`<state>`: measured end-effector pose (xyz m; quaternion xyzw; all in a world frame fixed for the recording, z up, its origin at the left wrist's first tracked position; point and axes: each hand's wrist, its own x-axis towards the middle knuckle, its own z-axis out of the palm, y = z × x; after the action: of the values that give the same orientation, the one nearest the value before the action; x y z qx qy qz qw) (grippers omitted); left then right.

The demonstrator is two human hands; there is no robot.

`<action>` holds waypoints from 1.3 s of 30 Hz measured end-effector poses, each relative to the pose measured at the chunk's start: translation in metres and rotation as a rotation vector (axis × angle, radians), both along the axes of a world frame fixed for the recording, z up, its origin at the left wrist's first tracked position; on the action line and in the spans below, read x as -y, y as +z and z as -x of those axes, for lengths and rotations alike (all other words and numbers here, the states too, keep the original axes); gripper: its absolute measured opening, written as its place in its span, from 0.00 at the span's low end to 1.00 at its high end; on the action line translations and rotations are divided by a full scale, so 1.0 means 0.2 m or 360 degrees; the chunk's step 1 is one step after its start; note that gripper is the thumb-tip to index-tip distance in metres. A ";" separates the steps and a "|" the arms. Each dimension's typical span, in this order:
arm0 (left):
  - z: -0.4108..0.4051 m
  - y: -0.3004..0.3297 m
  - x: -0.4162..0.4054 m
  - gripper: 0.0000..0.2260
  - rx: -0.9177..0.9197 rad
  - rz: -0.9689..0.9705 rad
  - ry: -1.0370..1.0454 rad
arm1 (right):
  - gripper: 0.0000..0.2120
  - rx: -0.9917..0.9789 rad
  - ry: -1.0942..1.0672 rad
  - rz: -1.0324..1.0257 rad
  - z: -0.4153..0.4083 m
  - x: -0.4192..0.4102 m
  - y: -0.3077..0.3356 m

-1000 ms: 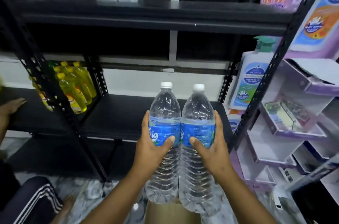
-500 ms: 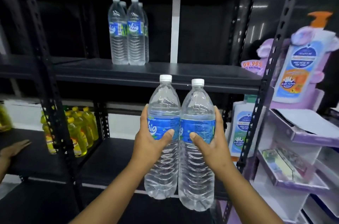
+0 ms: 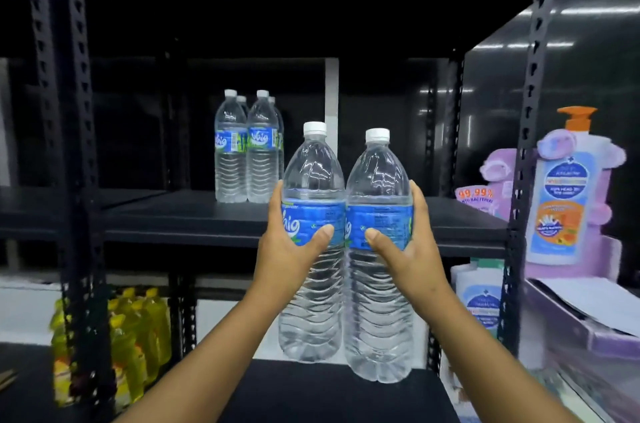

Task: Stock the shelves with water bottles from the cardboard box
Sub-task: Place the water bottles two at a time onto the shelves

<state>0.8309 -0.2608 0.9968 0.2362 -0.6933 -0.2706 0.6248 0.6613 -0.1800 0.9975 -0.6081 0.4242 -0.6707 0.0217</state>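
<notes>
I hold two large clear water bottles upright and side by side in front of the black shelf unit. My left hand (image 3: 291, 249) grips the left bottle (image 3: 313, 305) around its blue label. The right bottle (image 3: 379, 318) is gripped the same way by my right hand (image 3: 408, 249). Both have white caps and hang in the air in front of the middle shelf (image 3: 180, 214). Several matching water bottles (image 3: 247, 152) stand on that shelf, behind and to the left of the held pair. The cardboard box is out of view.
Yellow oil bottles (image 3: 138, 329) stand on the lower shelf at the left, behind a black upright post (image 3: 83, 180). A purple soap display (image 3: 568, 194) with a pump bottle picture stands to the right. The lower shelf (image 3: 329, 388) lies under my forearms.
Both hands have lifted the two bottles from low near the lower shelf up to the middle shelf's height. My view has tilted upward, bringing the stocked bottles and the top shelf into sight.
</notes>
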 end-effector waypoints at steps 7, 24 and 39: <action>0.04 0.21 0.17 0.41 0.0012 0.0088 -0.0047 | 0.48 -0.0021 -0.0054 0.0129 0.03 0.15 0.19; 0.33 0.65 0.38 0.41 -0.0023 0.0246 0.0040 | 0.43 -0.0121 -0.0106 0.0221 0.36 0.47 0.62; 0.63 0.64 0.89 0.39 0.0037 0.0269 0.0038 | 0.44 0.0008 -0.0217 0.0168 0.66 1.00 0.61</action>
<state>0.7044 -0.4382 1.1245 0.1940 -0.7181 -0.2010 0.6374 0.5299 -0.3806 1.1199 -0.5764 0.4287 -0.6935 -0.0550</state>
